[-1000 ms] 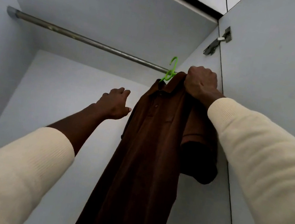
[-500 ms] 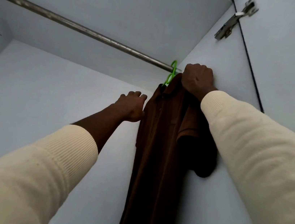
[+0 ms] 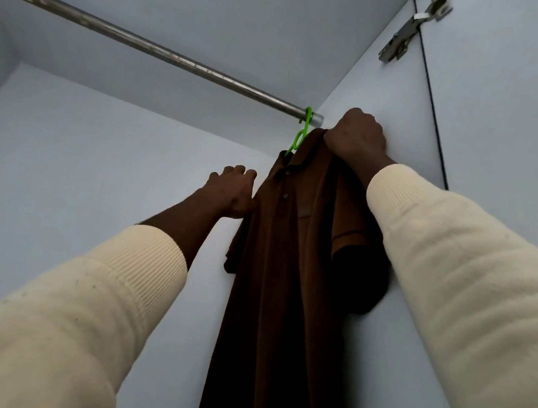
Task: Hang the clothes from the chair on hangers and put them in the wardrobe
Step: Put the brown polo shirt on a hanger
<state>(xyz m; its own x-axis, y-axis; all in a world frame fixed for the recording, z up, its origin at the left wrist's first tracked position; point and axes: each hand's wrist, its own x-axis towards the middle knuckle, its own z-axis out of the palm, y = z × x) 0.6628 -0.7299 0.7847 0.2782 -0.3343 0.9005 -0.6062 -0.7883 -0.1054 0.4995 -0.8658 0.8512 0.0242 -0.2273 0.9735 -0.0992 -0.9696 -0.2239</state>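
A brown polo shirt [image 3: 285, 275] hangs on a green hanger [image 3: 299, 135] whose hook sits over the metal rail [image 3: 144, 44] at its right end, close to the wardrobe's right wall. My right hand [image 3: 356, 138] grips the shirt's shoulder and collar just right of the hook. My left hand [image 3: 233, 192] is at the shirt's left shoulder, fingers curled against the cloth's edge; whether it holds the cloth is hidden.
The white wardrobe's right side wall [image 3: 379, 98] stands right behind the shirt. A metal door hinge [image 3: 409, 30] is fixed at the upper right. The rail runs bare to the left, with the back panel [image 3: 76, 159] behind it.
The hanger's hook has gone onto the rail's right end. My left hand has moved right and up to the shirt's left shoulder. My right hand stays on the shoulder and collar.
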